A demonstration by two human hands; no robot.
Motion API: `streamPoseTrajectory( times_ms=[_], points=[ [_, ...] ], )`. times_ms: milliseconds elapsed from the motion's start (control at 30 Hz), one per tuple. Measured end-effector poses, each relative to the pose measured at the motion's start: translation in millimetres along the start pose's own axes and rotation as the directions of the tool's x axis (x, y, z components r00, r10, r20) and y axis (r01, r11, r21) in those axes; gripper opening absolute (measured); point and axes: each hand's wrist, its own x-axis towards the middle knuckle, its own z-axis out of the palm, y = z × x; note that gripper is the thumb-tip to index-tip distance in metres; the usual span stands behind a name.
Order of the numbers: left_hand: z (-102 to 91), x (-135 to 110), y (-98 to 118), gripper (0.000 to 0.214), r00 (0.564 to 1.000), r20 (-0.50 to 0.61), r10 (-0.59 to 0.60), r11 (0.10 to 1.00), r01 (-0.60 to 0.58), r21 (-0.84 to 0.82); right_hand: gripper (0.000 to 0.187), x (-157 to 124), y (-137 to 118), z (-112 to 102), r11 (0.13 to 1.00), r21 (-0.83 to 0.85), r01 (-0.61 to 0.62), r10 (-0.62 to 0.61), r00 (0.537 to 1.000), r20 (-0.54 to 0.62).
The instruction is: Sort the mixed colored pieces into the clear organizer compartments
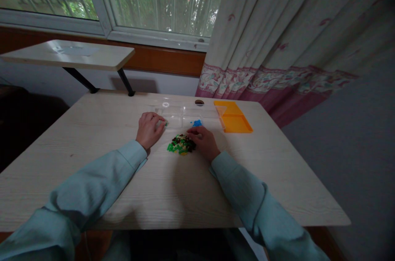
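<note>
My left hand (149, 130) rests on the table with its fingers curled at the near left corner of a clear plastic compartment box (175, 122). Its fingertips appear to grip the box's edge, where a small greenish bit shows. A mixed pile of small green, dark brown, yellowish and cream pieces (180, 144) lies in front of the box. Over the pile's right side, my right hand (205, 142) has its fingers pinched together; whatever is between them is too small to make out. Small blue pieces (196, 123) sit in a near compartment of the box, just beyond the right fingers.
An orange divided tray (235, 117) lies right of the clear box. Behind them is a round cable hole (199, 103) in the table (101, 178). A raised shelf (70, 54) on black legs stands at the back left. A patterned curtain (256, 47) hangs behind the right side.
</note>
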Motion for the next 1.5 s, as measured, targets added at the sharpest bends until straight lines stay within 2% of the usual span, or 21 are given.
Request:
streamPoseTrajectory(
  times_ms=[100,267,467,533,633,833,1133,1333,1500],
  points=[
    [0.8,0,-1,0.018,1.000,-0.005,-0.001,1.000,0.001,-0.005,0.018,0,1,1,0.996,0.050,-0.069,0.070,0.997,-0.020],
    [-1.3,0,1,0.018,1.000,0.004,0.025,0.999,-0.025,-0.021,0.018,1,1,2,0.985,0.139,-0.105,0.110,0.994,-0.029],
    [-9.3,-4,20,0.020,0.972,0.079,0.223,0.969,-0.211,-0.131,0.012,0,0,3,0.980,0.164,-0.113,0.115,0.993,0.000],
    [-10.6,-7,27,0.022,0.948,0.125,0.294,0.947,-0.271,-0.173,0.010,-1,-3,3,0.988,0.137,-0.067,0.066,0.998,0.007],
    [-11.4,-10,33,0.025,0.916,0.190,0.353,0.925,-0.311,-0.219,0.008,-3,-9,3,0.997,0.051,0.066,-0.066,0.998,0.010],
    [-12.6,-8,34,0.023,0.898,0.240,0.370,0.913,-0.302,-0.276,0.009,-5,-17,5,0.937,-0.107,0.332,-0.327,0.943,0.061],
    [-7.3,-9,31,0.022,0.858,0.232,0.459,0.866,-0.372,-0.336,0.011,-7,-16,9,0.873,-0.165,0.460,-0.455,0.888,0.069],
    [-9.7,-9,31,0.018,0.872,0.197,0.449,0.871,-0.377,-0.316,0.013,-7,-17,8,0.877,-0.195,0.440,-0.431,0.898,0.090],
    [-9.9,-5,22,0.016,0.936,0.098,0.338,0.926,-0.312,-0.214,0.013,-4,-13,4,0.886,-0.211,0.412,-0.392,0.911,0.129]
  ],
)
